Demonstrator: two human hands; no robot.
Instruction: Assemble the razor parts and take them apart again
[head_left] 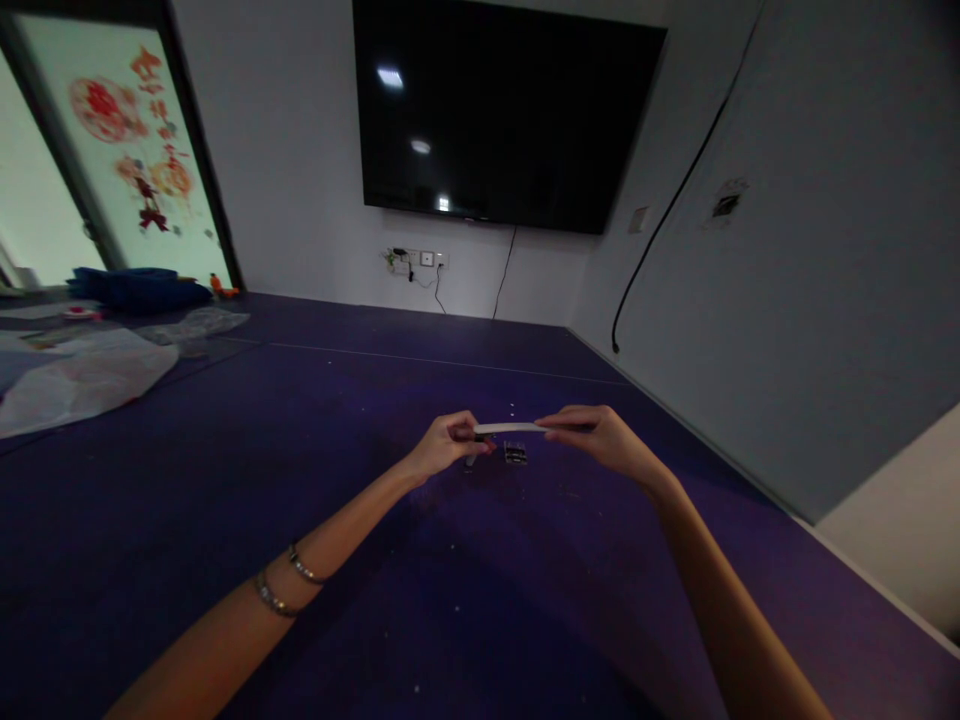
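Observation:
A thin white strip, seen almost edge-on, stretches level between my two hands above the purple floor. My left hand pinches its left end, and my right hand grips the right end between thumb and fingers. Just below the strip lies a small dark rectangular piece with pale marks, too small to name. Partly behind my left fingers is another small dark and pale item, whose kind I cannot make out. Two bracelets circle my left forearm.
Clear plastic sheeting and a dark blue cloth heap lie at the far left, near a small orange object. A large television hangs on the wall ahead. A black cable runs down the right wall. White specks dot the purple floor.

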